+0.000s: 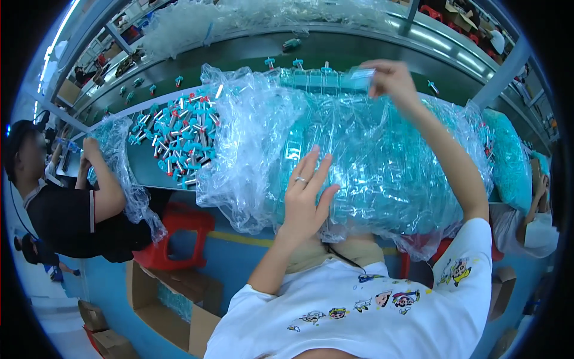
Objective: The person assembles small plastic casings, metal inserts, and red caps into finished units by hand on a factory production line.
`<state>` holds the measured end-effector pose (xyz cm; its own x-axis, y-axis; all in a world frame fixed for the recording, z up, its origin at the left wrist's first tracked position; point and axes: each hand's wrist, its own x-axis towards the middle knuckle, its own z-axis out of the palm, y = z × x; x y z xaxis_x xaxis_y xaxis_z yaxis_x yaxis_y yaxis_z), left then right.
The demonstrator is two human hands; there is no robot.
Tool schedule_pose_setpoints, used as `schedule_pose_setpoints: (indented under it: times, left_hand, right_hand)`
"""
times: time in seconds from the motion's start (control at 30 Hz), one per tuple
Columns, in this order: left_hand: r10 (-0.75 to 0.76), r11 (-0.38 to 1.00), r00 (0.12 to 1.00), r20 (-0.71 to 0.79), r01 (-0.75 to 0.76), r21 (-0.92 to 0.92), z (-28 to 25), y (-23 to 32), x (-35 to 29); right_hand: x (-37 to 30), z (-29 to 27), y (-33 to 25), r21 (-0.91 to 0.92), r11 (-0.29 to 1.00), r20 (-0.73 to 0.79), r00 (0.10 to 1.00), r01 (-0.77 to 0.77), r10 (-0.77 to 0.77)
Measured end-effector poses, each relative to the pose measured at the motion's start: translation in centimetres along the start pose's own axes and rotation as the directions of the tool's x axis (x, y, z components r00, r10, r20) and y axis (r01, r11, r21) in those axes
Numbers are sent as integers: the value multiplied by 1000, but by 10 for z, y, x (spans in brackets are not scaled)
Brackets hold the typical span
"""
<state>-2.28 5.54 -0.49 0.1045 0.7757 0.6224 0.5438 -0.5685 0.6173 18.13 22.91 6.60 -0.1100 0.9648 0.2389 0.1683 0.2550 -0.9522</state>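
Note:
A large clear plastic bag (382, 161) full of teal, see-through bottles or containers lies in front of me. My left hand (305, 197) rests flat on its near left part, fingers stretched out and a ring on one of them. Over the far edge of the bag, my right hand (390, 82) pinches a pale teal see-through container (360, 79); motion blurs both, so its exact kind cannot be made out. Just beyond the bag stands a row of clear teal containers (326, 81). Left of the bag lies a heap of small teal pump heads (179, 134) with silvery and red parts.
A green conveyor belt (233, 58) runs along the far side, with several pump pieces and a filled bottle (291, 44) on it. At left sits a co-worker (78, 197). A red stool (179, 236) and an open cardboard box (170, 305) are on the blue floor.

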Motion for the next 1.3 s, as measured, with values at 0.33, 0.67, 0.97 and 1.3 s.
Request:
schedule_pose_setpoints:
  times: [0.33, 0.67, 0.97, 1.3]
  left_hand:
    - [-33, 999, 990, -135, 31, -13, -13, 11, 6]
    - [-319, 686, 936, 151, 337, -645, -16, 2, -14]
    - [-314, 759, 938, 147, 341, -554, -21, 1, -24]
    - [-375, 632, 906, 195, 404, -662, -12, 7, -23]
  right_hand:
    - [-64, 53, -54, -101, 995, 753, 653, -4, 79]
    - [162, 54, 87, -568, 784, -19, 956, -250, 291]
    - [195, 96, 118, -663, 694, -83, 948, -282, 306]
    - [93, 23, -2, 0, 1000, 181, 983, -1, 1]
